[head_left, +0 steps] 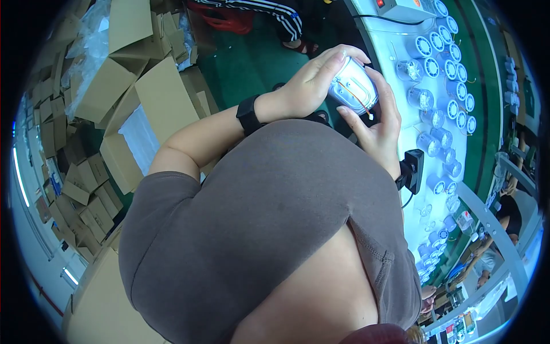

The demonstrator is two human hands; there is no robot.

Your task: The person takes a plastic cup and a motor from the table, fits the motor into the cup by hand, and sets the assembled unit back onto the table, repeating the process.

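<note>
Between my two hands is a white rounded plastic housing [353, 86], with thin orange-red wires and a small white connector lying across its visible face. My left hand [317, 75] grips its left and far side, thumb laid along the edge. From the right, my right hand [382, 123] holds it with curled fingers at the far right and the thumb near its lower edge. The housing is off the bench, just beside the bench's left edge. Its underside is hidden.
A white bench [404, 103] runs along my right, bearing several clear cylinders with round white vented ends [423, 47] and a pale switch box [401, 10] with a black cable. Open cardboard boxes [163, 94] stand at left. Ahead is another person's striped leg [281, 14]; more people are at far right.
</note>
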